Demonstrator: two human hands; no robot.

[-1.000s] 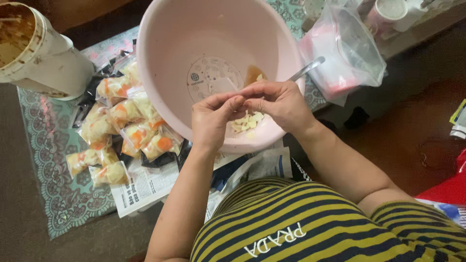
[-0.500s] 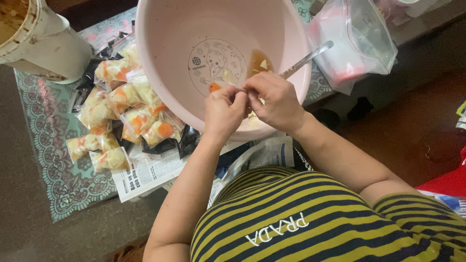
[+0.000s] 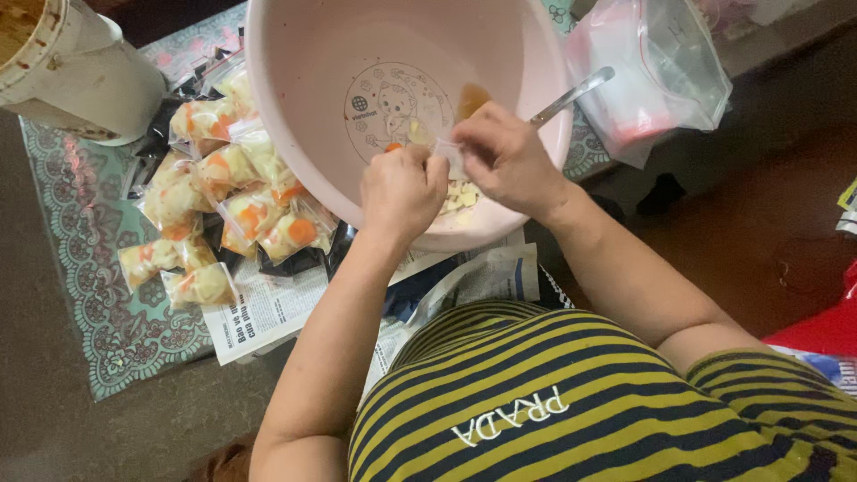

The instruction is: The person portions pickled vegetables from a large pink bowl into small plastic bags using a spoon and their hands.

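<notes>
Two hands meet over the near rim of the pink basin (image 3: 295, 134), and I see both pinching one small clear bag (image 3: 451, 161) between them. My left hand (image 3: 402, 192) has its grip pressed together on the bag's left edge, fingers curled into a loose fist. My right hand (image 3: 507, 159) pinches the bag's right edge with thumb and fingertips. The bag hangs just inside the basin, above a few pale food pieces (image 3: 460, 196) lying against the near wall. A metal spoon (image 3: 571, 96) leans on the right rim, behind the right hand. Left of the basin lies a heap of filled bags (image 3: 228, 210) with pale and orange contents, on newspaper (image 3: 268, 308) over a patterned mat (image 3: 80, 268). A larger clear bag (image 3: 661, 71) sits at far right.
</notes>
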